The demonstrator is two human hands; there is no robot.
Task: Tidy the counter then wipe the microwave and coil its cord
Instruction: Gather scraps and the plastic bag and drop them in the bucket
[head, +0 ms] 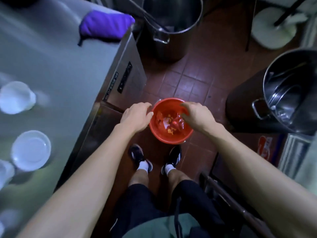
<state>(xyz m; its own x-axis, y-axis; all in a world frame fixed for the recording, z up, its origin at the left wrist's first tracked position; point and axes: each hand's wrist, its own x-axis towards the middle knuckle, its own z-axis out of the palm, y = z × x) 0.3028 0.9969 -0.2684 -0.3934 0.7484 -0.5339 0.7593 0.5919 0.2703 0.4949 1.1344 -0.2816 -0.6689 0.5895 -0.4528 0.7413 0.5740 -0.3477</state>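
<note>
A red bucket (155,133) stands on the tiled floor in front of my feet, with red and orange wrappers (171,121) lying inside it. My left hand (135,115) hovers at the bucket's left rim, fingers loosely curled and holding nothing. Over the right side of the bucket my right hand (195,115) hangs with fingers bent downward, and nothing shows in its grasp. The steel counter (56,66) runs along my left. No microwave or cord is in view.
White bowls (30,150) (16,97) sit on the counter, and a purple oven mitt (104,24) lies at its far end. Large steel pots (171,23) (291,90) stand on the floor ahead and to the right. A white stool base (272,28) is at the far right.
</note>
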